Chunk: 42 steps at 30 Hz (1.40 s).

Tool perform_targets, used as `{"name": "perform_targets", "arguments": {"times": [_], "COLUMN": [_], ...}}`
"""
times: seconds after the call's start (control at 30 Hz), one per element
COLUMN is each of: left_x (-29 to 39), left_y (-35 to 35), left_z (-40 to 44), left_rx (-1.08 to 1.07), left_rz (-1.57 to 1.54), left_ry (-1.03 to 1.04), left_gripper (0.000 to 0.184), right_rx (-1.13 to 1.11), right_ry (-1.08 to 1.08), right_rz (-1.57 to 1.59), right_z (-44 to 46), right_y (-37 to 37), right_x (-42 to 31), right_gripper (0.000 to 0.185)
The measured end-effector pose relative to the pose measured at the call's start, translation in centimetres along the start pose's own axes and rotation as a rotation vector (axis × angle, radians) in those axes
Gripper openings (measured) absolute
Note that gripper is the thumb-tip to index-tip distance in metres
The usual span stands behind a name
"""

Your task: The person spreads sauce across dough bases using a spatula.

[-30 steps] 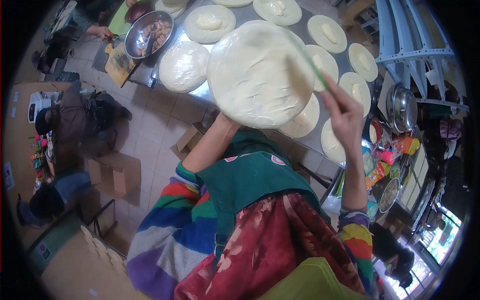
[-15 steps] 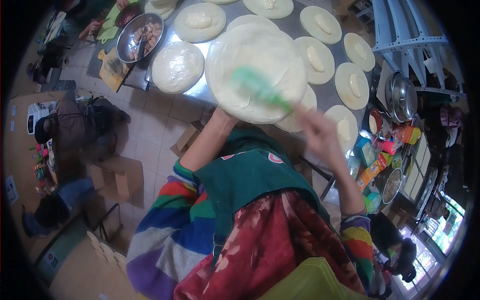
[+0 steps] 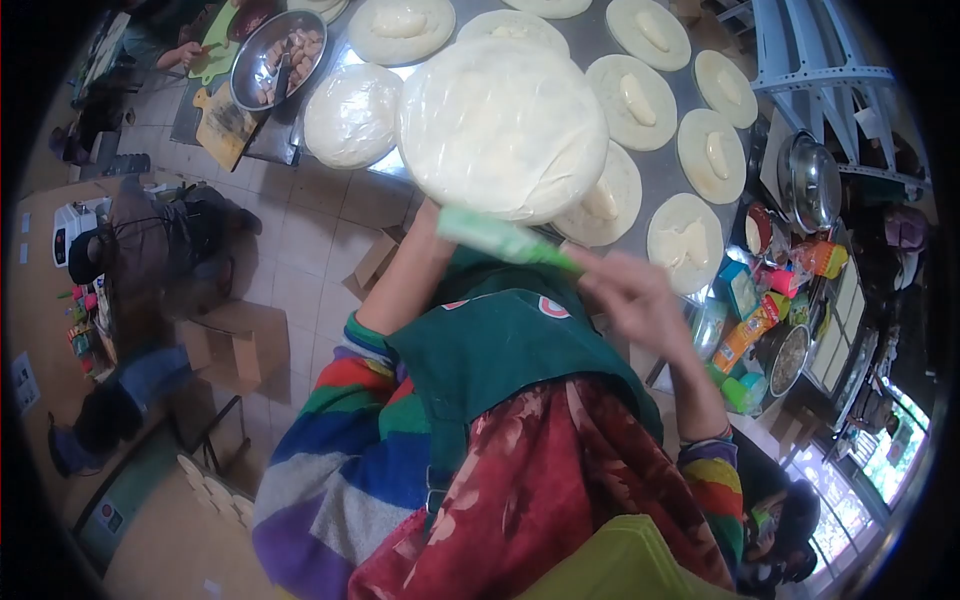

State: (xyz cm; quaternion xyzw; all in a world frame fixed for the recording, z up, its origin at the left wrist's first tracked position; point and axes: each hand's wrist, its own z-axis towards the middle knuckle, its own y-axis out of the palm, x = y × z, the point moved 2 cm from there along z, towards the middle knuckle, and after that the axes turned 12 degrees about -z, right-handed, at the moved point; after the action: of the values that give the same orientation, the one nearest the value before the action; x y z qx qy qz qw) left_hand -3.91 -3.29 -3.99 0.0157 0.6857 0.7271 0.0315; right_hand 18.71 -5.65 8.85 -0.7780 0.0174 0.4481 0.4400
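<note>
My left hand (image 3: 428, 215) is raised under a large round flatbread (image 3: 500, 130) and holds it up near the table's front edge; its fingers are hidden beneath the round. A white, creamy spread coats the top with streaks. My right hand (image 3: 625, 290) is closed around the handle of a green spatula (image 3: 500, 238), smeared pale at the blade and blurred by motion. The blade lies just below the round's near rim, apart from my left hand's hidden fingers. Beside the round sits a shiny spread-covered round (image 3: 350, 115). Several flatbreads with a central dollop, such as one flatbread (image 3: 630, 103), lie to the right.
A metal bowl of brownish chunks (image 3: 298, 68) and a wooden board (image 3: 227, 128) stand at the back left. Another person's hand (image 3: 185, 55) is near a green board (image 3: 212, 52). To the right are packets (image 3: 745, 335), a lidded pot (image 3: 808, 185) and shelving (image 3: 825, 85).
The green spatula has moved down and left, from over the flatbread's top to below its near rim. My right hand has lowered. The flatbread has shifted slightly up and its spread looks smoother.
</note>
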Motion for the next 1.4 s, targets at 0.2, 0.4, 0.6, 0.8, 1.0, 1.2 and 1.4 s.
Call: {"name": "perform_targets", "arguments": {"times": [0.2, 0.4, 0.6, 0.8, 1.0, 1.2, 1.4], "left_x": [0.2, 1.0, 1.3, 1.3, 0.6, 1.4, 3.0], "left_y": [0.6, 0.5, -0.1, 1.2, 2.0, 1.3, -3.4], "left_z": [0.2, -0.5, 0.7, 1.6, 2.5, 2.1, 0.4], "left_rx": [0.055, 0.155, -0.061, -0.167, -0.174, -0.146, -0.021], "left_rz": [0.037, 0.359, -0.136, -0.138, -0.064, -0.07, -0.085], "left_ry": [0.022, 0.155, 0.051, 0.118, 0.192, 0.184, 0.129], "left_gripper": [0.054, 0.053, 0.054, 0.055, 0.056, 0.055, 0.055], "right_rx": [0.331, 0.104, 0.341, 0.192, 0.415, 0.144, 0.389], "right_ry": [0.096, 0.034, 0.109, -0.014, 0.295, 0.152, 0.269], "right_rz": [-0.014, 0.015, 0.011, 0.142, 0.341, 0.668, 1.034], "right_z": [2.1, -0.8, 1.6, -0.4, 2.3, 3.6, 2.9], "right_y": [-1.9, 0.8, -0.8, 3.7, 6.0, 7.6, 4.0], "right_x": [4.9, 1.1, 5.8, 2.8, 3.4, -0.9, 7.5], "right_gripper": [0.035, 0.038, 0.035, 0.035, 0.038, 0.038, 0.043]}}
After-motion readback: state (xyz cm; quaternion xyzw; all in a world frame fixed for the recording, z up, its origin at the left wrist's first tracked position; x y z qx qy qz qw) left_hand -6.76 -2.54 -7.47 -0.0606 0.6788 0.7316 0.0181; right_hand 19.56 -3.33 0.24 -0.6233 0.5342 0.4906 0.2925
